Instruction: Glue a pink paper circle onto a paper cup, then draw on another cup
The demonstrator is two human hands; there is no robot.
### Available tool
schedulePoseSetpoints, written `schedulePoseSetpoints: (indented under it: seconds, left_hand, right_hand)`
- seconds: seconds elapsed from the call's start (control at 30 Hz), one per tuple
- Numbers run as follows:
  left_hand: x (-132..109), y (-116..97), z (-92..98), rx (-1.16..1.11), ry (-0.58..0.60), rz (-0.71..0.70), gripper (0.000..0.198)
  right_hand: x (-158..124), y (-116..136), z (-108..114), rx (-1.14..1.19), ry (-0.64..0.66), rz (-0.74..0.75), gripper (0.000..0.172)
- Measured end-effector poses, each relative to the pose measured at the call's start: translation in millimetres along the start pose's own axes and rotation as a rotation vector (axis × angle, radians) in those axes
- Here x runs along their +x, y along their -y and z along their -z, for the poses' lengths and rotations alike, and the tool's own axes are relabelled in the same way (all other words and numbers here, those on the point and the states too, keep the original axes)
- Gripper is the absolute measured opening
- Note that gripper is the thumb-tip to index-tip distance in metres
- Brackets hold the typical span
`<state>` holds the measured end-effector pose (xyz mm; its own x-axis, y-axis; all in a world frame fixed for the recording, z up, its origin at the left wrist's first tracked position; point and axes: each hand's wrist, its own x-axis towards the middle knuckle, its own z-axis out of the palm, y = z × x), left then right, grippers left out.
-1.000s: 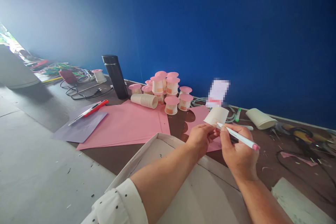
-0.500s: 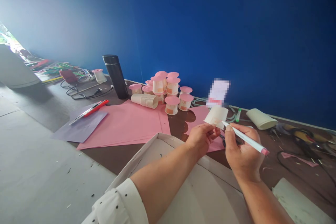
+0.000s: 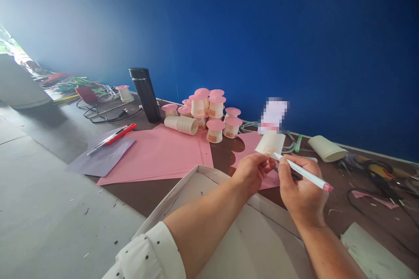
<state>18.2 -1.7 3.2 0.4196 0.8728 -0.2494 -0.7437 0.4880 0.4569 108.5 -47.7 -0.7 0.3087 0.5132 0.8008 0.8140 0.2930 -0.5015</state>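
My left hand (image 3: 252, 172) pinches a small white paper cup (image 3: 270, 143) by its rim and holds it tilted above the table. My right hand (image 3: 299, 189) grips a white pen with a pink end (image 3: 304, 173); the pen's tip touches the cup's side. Both hands hover over the edge of a pink paper sheet (image 3: 157, 152) and an open cardboard box (image 3: 183, 187).
Several pink-lidded paper cups (image 3: 212, 113) are piled by the blue wall, with a lying stack of cups (image 3: 181, 124), a black flask (image 3: 145, 94), a red cutter (image 3: 114, 135) on purple paper, another lying cup stack (image 3: 327, 149), a green marker (image 3: 297, 143) and cables at right.
The pen in my right hand has shifted slightly along the cup's side, and a faint mark now shows there. My left hand has kept its hold on the cup.
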Motion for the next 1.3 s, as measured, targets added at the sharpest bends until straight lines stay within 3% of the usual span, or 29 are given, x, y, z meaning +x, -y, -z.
schedulePoseSetpoints:
  seconds: [0.27,1.3]
  left_hand:
    - [0.9,1.1,1.4,0.021,0.000,-0.009,0.008]
    - [-0.4,-0.3,0.1,-0.017,-0.017,0.001,0.013]
  right_hand:
    - [-1.4,-2.2,0.2,-0.056,0.042,-0.016,0.017]
    - [-0.9,-7.9,-0.4,-0.015,-0.035,-0.042,0.018]
